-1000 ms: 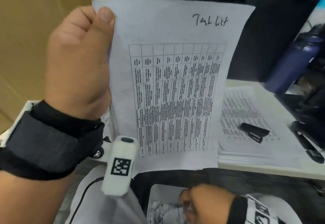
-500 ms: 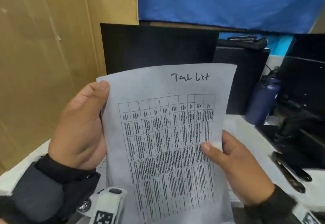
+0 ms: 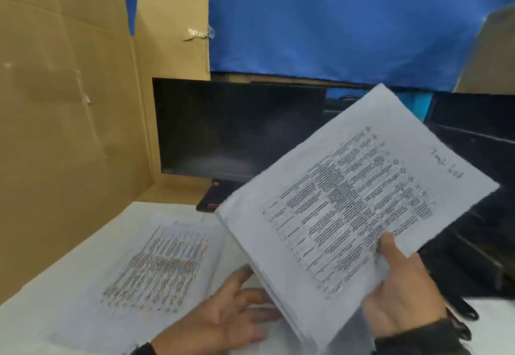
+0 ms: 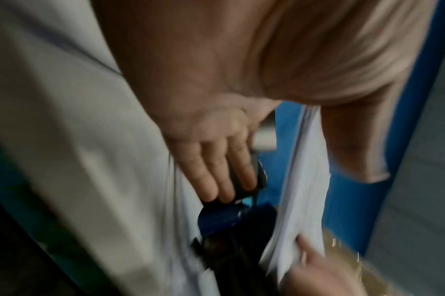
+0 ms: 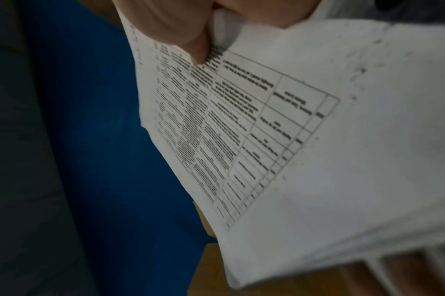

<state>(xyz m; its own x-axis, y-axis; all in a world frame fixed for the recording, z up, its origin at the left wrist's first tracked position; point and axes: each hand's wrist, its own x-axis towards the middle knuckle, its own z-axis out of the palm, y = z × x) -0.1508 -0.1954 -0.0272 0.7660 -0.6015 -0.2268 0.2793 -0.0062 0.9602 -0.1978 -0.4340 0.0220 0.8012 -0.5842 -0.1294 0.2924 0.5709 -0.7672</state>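
**A:** Head view first. What's new?

**B:** Half a second ago both hands held the paper stack (image 3: 359, 207) upright. Now the left hand (image 3: 223, 318) has let go and lies open at six o'clock, fingers straight. The right hand (image 3: 401, 299), at five o'clock, pinches the stack alone. It is tilted toward two o'clock, off the table (image 3: 55, 313).

**A:** The loose sheet (image 3: 156, 265)?

**B:** Flat at seven o'clock, before the monitor (image 3: 239, 128).

**A:** Left wrist view?

**B:** Blurred. The left hand (image 4: 216, 144) holds nothing, and the stack's edge (image 4: 305, 180) is at three o'clock.

**A:** Right wrist view?

**B:** The thumb (image 5: 188, 40), at eleven o'clock, clamps the printed grid.

**A:** Meaning?

**B:** Probably the left hand is now free to take or place a sheet.
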